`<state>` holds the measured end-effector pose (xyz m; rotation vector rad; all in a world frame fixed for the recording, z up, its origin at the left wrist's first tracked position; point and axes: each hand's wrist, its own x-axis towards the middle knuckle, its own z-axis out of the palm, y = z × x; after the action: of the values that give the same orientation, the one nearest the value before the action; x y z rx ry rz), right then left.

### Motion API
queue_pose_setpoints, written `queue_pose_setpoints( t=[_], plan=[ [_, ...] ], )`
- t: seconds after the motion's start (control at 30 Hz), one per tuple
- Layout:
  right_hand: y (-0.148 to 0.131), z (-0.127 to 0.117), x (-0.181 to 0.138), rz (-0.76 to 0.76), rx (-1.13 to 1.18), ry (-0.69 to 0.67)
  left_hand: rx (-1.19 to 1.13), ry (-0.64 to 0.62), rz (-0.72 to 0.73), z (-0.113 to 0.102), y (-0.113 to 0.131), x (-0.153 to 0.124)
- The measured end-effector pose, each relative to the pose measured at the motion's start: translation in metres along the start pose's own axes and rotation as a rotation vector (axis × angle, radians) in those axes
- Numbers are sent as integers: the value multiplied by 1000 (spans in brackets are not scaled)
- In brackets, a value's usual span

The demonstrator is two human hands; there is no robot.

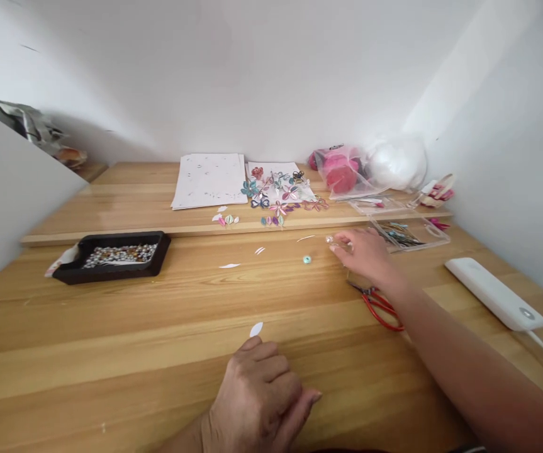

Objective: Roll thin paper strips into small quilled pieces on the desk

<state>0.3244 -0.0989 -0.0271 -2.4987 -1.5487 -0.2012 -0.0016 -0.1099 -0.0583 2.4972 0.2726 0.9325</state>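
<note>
My right hand [363,251] reaches to the back right of the table, its thumb and fingers closed around something small, clear and shiny [330,239] that I cannot make out. Below that wrist lie red-handled pliers [382,310], partly under the forearm. A small turquoise round piece [307,259] rests left of the right hand. My left hand [262,396] is low in the middle, fingers curled and thumb sticking out to the right; its palm is hidden. A white leaf-shaped paper piece [256,329] shows just past its knuckles; whether they touch, I cannot tell.
On the left stands a black tray [160,255] of beads. Paper slivers [229,265] lie mid-table. The raised back shelf [134,189] bears paper sheets [209,179], wire flowers [280,209] and bagged yarn [341,173]. Clear boxes [436,234] and a white power strip [495,292] are right.
</note>
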Motion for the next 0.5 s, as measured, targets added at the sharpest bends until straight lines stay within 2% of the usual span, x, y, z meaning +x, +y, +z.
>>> queue_pose_setpoints(
  t=[0.27, 0.5],
  plan=[
    [3, 20, 9, 61, 55, 33, -41, -47, -49, -1, -3, 3],
    [7, 19, 6, 38, 165, 44, -83, -63, -52, -3, -4, 3]
  ],
)
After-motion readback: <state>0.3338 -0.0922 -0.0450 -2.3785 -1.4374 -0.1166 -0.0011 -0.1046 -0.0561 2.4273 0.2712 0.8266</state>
